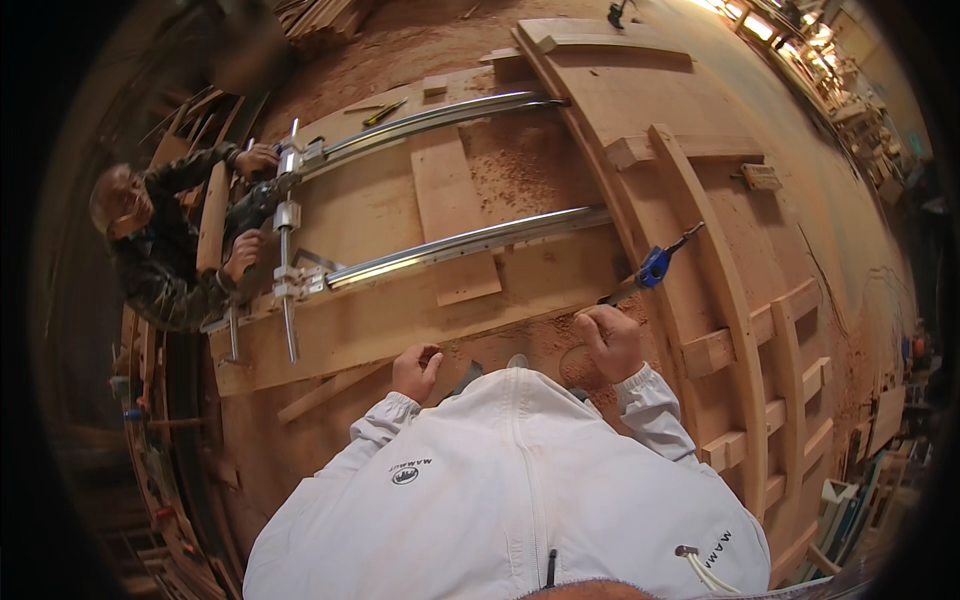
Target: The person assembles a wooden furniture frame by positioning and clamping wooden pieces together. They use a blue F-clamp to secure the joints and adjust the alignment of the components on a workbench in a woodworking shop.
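Observation:
My left hand [417,373] hovers before my jacket, fingers loosely curled and nothing visible in them. My right hand [611,341] is closed like a fist, with no object seen in it. It is right beside the lower end of a blue bar clamp [654,268]; whether they touch I cannot tell. In front of me lies a large wooden panel [360,217] carrying two parallel metal guide rails [450,247]. A crosswise carriage of metal rods [285,217] spans their left ends, with a dark power tool [255,206] mounted at it.
A co-worker's hands [244,253] are at the carriage, behind a wooden bar [214,217]. Wood chips [517,169] lie between the rails, near a plank [454,217] and a yellow utility knife [385,112]. A slatted wooden frame [712,247] and a wooden block [761,177] stand right.

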A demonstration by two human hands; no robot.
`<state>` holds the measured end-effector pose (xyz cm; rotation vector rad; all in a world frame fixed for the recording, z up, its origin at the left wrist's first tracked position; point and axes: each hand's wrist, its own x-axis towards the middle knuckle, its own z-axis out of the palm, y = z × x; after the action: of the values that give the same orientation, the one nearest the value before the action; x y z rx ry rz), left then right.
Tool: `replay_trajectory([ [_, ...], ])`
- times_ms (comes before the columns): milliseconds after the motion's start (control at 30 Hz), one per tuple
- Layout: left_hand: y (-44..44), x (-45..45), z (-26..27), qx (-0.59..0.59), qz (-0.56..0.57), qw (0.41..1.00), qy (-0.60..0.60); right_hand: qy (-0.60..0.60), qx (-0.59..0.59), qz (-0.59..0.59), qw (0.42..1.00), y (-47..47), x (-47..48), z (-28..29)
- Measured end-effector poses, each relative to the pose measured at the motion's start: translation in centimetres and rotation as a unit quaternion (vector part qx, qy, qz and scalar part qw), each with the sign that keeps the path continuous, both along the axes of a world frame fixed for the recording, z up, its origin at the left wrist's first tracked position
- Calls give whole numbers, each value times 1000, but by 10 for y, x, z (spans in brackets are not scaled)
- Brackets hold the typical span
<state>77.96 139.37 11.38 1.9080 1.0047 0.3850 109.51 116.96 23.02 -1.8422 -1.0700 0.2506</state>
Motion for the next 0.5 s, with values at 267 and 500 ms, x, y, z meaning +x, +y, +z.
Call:
replay_trajectory([
  [267, 42, 124, -4, -60, -253, 966, -13, 38, -30, -132, 990, -25, -20, -33],
  [500, 67, 320, -60, -95, -584, 806, 21, 167, -92, -412, 891, -50, -85, -108],
])
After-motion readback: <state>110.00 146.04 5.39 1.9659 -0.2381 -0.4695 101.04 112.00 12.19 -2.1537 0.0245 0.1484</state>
